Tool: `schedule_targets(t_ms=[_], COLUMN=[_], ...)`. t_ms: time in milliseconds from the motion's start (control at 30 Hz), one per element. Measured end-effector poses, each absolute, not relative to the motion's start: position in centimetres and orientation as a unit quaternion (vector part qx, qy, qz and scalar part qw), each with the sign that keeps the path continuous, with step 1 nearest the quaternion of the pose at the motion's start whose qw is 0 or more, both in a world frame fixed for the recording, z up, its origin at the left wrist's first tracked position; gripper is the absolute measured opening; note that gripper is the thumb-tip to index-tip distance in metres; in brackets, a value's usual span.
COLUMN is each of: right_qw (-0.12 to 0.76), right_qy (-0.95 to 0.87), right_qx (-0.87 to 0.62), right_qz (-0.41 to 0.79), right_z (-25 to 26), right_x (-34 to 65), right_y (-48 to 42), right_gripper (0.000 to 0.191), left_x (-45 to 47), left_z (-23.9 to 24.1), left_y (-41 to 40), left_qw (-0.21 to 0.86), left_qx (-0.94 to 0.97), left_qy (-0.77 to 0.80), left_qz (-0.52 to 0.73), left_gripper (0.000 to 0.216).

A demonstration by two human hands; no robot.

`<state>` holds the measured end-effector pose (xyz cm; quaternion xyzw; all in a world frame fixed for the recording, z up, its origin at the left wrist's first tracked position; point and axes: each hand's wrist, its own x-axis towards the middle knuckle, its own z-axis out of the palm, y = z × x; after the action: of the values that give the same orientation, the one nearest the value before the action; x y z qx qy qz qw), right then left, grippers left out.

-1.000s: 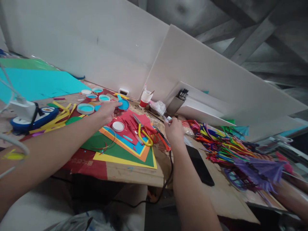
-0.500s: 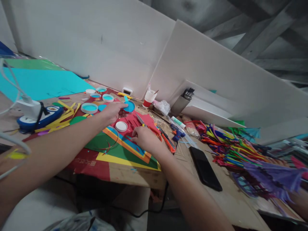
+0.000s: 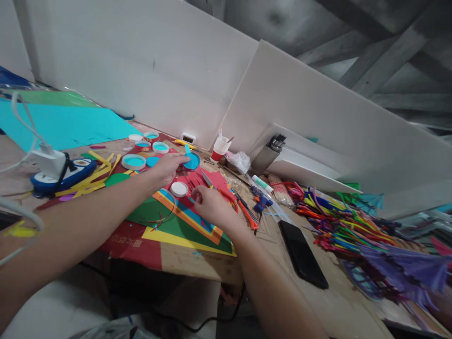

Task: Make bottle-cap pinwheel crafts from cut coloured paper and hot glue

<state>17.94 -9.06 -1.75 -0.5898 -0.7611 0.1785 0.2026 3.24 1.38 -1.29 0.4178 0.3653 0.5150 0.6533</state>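
My left hand (image 3: 170, 168) is closed on a small round lid (image 3: 192, 161) faced with blue paper, its rim pinched between thumb and fingers. A narrow blue paper strip (image 3: 187, 149) stands up at the lid's far edge. Over the coloured sheets, my right hand (image 3: 212, 203) is closed with its fingers curled and fingertips together; whatever they hold, if anything, is too small to make out. A white round lid (image 3: 179, 189) lies just left of its fingertips. Behind that hand are scissors (image 3: 206, 179) with orange handles, partly hidden, and red paper (image 3: 219, 181).
Several blue-lined round lids (image 3: 133, 162) and yellow paper strips (image 3: 102, 165) lie at left, near a power strip (image 3: 79, 172). Rightward are a utility knife (image 3: 247, 214), a glue gun (image 3: 262, 202), a black phone (image 3: 302, 254) and pipe cleaners (image 3: 349, 221). Paper cups (image 3: 221, 149) stand behind.
The view has shifted slightly, so the table appears a little lower. My right hand has drawn its fingertips closer to the white lid. My left hand keeps its hold on the blue-faced lid.
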Motion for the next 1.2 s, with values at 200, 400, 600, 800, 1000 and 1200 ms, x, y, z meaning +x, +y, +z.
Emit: schedule_targets(t_ms=[200,400,600,800,1000,1200], right_qw=[0.498,0.624,0.609,0.59,0.575,0.568], right_qy=[-0.588,-0.427,-0.388,-0.384,-0.384,-0.379], right_qx=[-0.56,-0.479,-0.489,-0.53,-0.539,-0.54], right_qz=[0.305,0.446,0.49,0.472,0.48,0.492], right_z=[-1.2,-1.0,-1.5,-2.0,-2.1,-2.1], right_x=[18.5,18.3,18.7,19.1,19.2,19.2], right_y=[-7.5,-7.0,-6.7,-6.1,-5.9,-5.8], right_gripper=[0.008,0.017,0.024,0.021,0.019,0.017], left_x=[3.8,4.3,4.7,4.9,5.1,5.1], left_z=[-1.5,-1.3,-0.9,-0.5,-0.8,-0.9], left_y=[0.9,-0.1,-1.0,-1.6,-1.7,-1.8], left_qw=[0.664,0.664,0.669,0.667,0.668,0.673], left_qx=[0.435,0.439,0.443,0.456,0.469,0.477], left_qy=[0.326,0.322,0.312,0.301,0.285,0.277], left_qz=[0.514,0.512,0.509,0.506,0.503,0.492], left_gripper=[0.007,0.003,0.005,0.01,0.01,0.006])
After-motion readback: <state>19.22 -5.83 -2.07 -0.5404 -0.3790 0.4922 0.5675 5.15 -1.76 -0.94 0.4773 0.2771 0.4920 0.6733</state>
